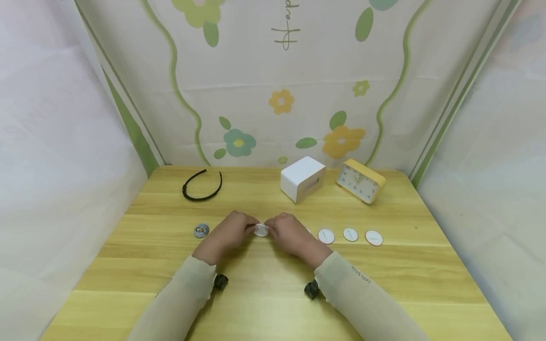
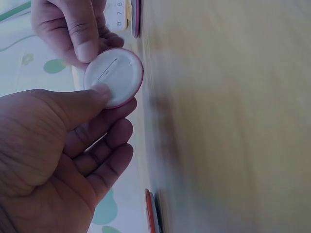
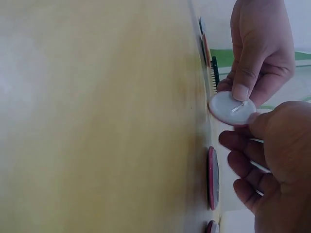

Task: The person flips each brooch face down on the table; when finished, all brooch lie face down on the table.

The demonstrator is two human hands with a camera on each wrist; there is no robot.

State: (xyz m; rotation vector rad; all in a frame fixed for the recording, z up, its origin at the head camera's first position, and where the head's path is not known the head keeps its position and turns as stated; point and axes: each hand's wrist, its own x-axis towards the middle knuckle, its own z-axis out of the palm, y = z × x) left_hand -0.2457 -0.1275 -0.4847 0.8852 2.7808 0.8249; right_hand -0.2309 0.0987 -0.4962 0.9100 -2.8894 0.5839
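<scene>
Wood-grained tabletop (image 1: 264, 310) runs back to a flower-printed cloth (image 1: 251, 71), and above its middle the left hand (image 1: 232, 230) and right hand (image 1: 291, 232) each have their grip clamped on the edge of one round badge (image 1: 261, 230), pin side showing. White-backed badges (image 1: 326, 236) lie to the right and a picture-up badge (image 1: 201, 230) to the left, so the step in hand looks like turning this one over; next seems to call for one hand releasing while the other lays it flat, nearer than the black headband (image 1: 200, 198), white box (image 1: 300, 177) and yellow clock (image 1: 360, 182) on the far side.
</scene>
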